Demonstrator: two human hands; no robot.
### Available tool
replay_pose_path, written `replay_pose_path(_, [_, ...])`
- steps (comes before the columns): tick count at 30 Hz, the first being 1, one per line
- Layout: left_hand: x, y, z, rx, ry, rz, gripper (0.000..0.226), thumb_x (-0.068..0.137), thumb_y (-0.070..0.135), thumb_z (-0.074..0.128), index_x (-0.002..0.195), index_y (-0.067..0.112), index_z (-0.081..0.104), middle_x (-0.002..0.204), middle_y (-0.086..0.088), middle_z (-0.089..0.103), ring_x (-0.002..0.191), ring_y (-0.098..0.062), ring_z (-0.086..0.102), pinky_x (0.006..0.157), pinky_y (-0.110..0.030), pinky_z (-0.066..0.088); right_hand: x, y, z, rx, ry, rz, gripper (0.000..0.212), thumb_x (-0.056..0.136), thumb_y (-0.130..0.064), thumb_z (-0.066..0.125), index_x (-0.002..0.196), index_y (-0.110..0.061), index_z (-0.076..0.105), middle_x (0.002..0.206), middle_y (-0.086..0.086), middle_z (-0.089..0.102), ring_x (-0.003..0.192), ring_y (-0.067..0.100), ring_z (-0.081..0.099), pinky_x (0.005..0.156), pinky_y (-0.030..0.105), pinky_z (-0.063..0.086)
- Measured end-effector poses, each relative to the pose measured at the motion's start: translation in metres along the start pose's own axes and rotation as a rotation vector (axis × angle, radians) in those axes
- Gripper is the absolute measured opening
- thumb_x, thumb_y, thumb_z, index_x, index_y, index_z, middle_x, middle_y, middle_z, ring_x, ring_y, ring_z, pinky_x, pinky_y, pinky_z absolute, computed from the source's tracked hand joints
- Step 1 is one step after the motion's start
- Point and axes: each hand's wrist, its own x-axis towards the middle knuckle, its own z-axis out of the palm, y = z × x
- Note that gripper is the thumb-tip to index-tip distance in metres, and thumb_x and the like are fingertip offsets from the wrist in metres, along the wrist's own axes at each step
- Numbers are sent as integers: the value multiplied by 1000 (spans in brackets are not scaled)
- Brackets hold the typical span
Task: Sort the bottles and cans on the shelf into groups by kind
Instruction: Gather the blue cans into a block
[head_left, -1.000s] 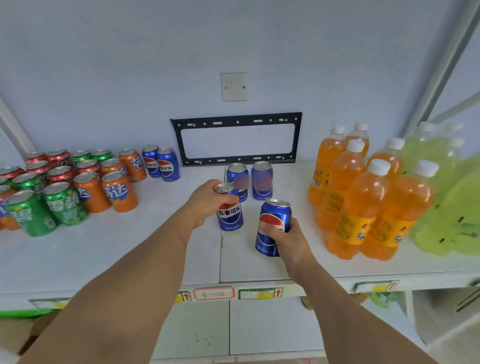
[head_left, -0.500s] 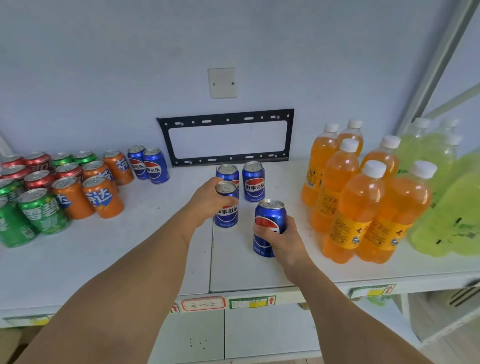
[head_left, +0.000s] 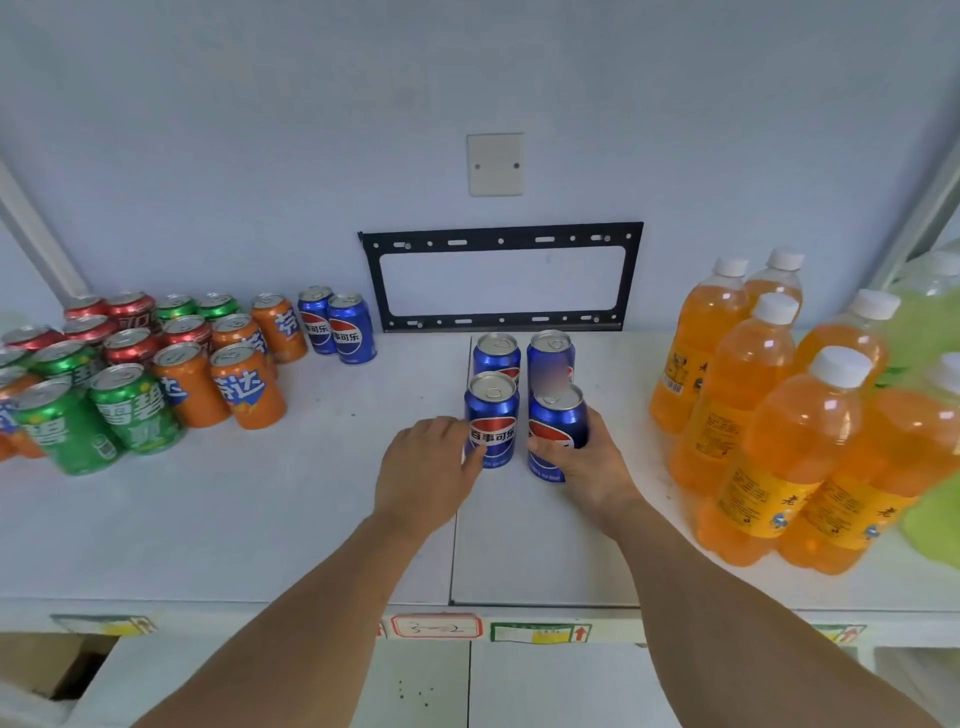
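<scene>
Two blue cola cans (head_left: 496, 351) stand side by side mid-shelf below the black bracket. Directly in front of them are two more blue cans. My left hand (head_left: 423, 470) holds the front left can (head_left: 492, 422) by its left side, thumb at its lower front; this can stands on the shelf. With thumb across the label, my right hand (head_left: 592, 465) grips the front right can (head_left: 558, 426). Two further blue cans (head_left: 337, 327) stand at the back left beside the orange cans (head_left: 248, 387).
Green cans (head_left: 132, 410) and red cans (head_left: 130, 343) crowd the left end of the white shelf (head_left: 260, 519). Orange bottles (head_left: 800, 441) fill the right, with pale green bottles (head_left: 930, 332) behind them. A black bracket (head_left: 501, 234) hangs on the back wall.
Both hands have carried their blue cans back toward the wall. The two cans now sit just in front of the back pair, forming a square block.
</scene>
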Motion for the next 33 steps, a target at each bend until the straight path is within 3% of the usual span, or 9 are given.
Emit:
replay_pose_path(6, [-6,7,-4,15,-8,45,45,100,47,41,135,21,51,129,5,61,115,-11,56,94,-23,43,14,-3,-8,-57,-65,5,68,78,-16,80,130,-33,40,109,-18,58,93,2,59,66,13,46])
replay_pose_path(11, [-27,-3,-18,60,-53,0,46,101,47,37,137,23,51,136,6,57,120,-11,54,98,-25,43,4,-8,-16,-196,-107,59,80,78,-25,81,144,-26,37,134,-5,54,105,9,54,90,27,44])
replay_pose_path(15, [-46,-26,-33,115,-134,-34,44,102,45,35,135,23,53,133,6,58,116,-14,56,93,-28,46,-28,-3,-7,-380,19,139,82,78,-40,79,145,-19,36,142,-1,48,111,16,51,90,30,43])
replay_pose_path(19, [-66,-60,-52,222,-198,28,42,102,40,33,130,19,56,126,1,60,110,-20,57,88,-33,46,-66,1,21,-850,221,219,66,88,-49,63,142,-17,40,142,6,48,124,26,50,98,39,46])
replay_pose_path(22, [-79,-85,-69,274,-198,101,39,102,37,33,122,17,59,118,-2,62,104,-23,58,84,-35,45,-92,-1,57,-1172,119,90,45,95,-45,49,131,-16,50,131,6,54,118,26,52,97,38,47])
replay_pose_path(24, [-85,-100,-81,300,-175,138,38,102,36,32,118,16,60,113,-3,63,101,-22,58,82,-34,45,-102,-8,88,-1251,47,-24,39,98,-41,45,127,-17,54,127,5,57,114,25,54,95,37,46])
replay_pose_path(29, [-87,-138,-103,301,-111,149,37,103,35,32,119,16,60,113,-3,62,102,-21,57,81,-32,43,-102,-35,164,-1245,-67,-227,38,101,-38,42,131,-17,53,131,4,56,115,24,55,95,36,47])
replay_pose_path(33, [-67,-168,-108,287,-60,98,37,102,38,35,121,17,59,117,-2,62,105,-20,57,84,-33,45,-74,-49,202,-1176,-74,-249,42,100,-39,44,137,-19,49,137,3,52,119,23,54,98,36,47])
